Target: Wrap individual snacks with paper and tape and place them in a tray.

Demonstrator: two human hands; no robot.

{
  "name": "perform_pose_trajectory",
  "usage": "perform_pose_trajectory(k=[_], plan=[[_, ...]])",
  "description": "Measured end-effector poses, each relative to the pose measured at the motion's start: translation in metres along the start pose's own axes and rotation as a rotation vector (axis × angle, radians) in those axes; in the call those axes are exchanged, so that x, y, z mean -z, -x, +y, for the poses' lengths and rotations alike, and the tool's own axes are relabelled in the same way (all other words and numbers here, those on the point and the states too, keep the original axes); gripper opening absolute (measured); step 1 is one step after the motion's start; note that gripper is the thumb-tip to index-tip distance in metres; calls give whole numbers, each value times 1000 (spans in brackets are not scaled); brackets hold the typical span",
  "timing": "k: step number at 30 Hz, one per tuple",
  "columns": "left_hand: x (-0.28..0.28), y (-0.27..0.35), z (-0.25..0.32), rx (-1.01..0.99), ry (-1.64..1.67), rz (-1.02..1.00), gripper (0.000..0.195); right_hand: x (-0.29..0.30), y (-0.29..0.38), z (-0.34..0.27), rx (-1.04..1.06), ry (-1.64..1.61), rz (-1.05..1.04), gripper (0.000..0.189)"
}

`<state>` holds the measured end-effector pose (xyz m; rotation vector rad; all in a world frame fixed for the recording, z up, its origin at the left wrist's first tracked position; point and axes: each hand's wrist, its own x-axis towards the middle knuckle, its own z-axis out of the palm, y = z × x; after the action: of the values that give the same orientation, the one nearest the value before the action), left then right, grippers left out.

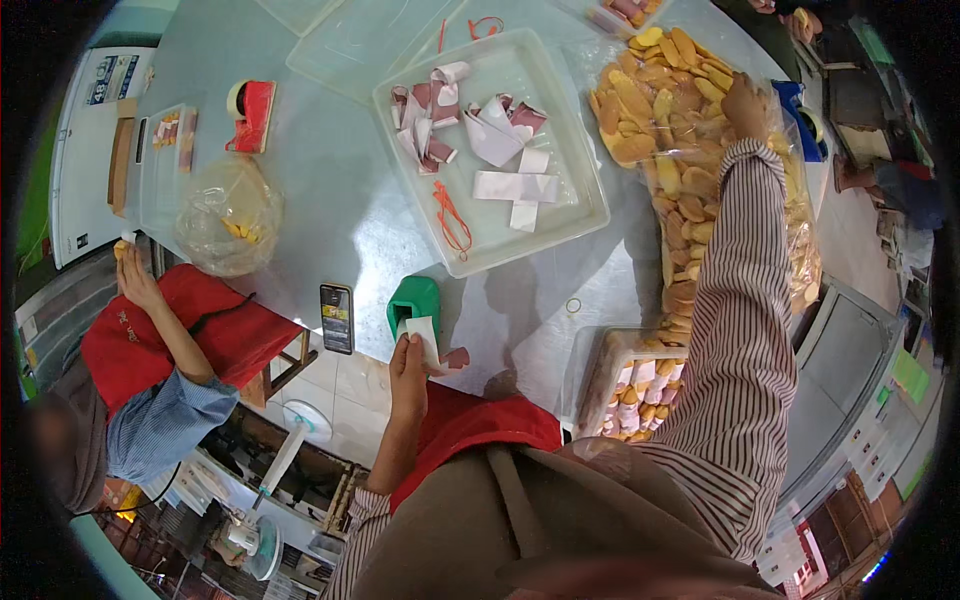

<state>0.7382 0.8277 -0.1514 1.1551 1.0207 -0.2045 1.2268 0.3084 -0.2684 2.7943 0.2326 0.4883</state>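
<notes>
My left hand [409, 367] pinches a white paper strip [424, 339] at the near table edge. A second strip end with a pinkish print [455, 358] shows beside it. Right by the strip stands a green tape dispenser [421, 294]. Far to the right, my right hand [745, 107] reaches onto yellow-orange oval chips [637, 94] in a large clear plastic bag [679, 161]. Its fingertips touch the chips; whether they grip one is hidden. Under my right forearm sits a clear plastic box [589, 375] of paper-banded chip bundles [634, 390].
A translucent tray [577, 214] holds paper strips [499, 135] and orange ties [450, 221]. A phone [337, 319], a red tape dispenser [255, 118], a tied-looking plastic bag [229, 214] and a blue dispenser [801, 124] lie around. A co-worker's hand [137, 276] is at left.
</notes>
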Motion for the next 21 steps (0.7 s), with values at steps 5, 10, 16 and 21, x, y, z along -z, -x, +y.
perform_pose_trajectory(k=[5,10,16,21], plan=[[-3,-6,-4,32,55,55,26,-5,-18,21,-68,-231,-550,41],[-14,-11,5,4,94,43,32,68,-17,-26,-115,-986,-602,45],[-62,-22,29,-4,-250,-47,34,289,42,-171,402,-1316,-1283,41],[-122,-2,58,281,462,-351,41,325,122,-238,682,-1374,-1344,40]])
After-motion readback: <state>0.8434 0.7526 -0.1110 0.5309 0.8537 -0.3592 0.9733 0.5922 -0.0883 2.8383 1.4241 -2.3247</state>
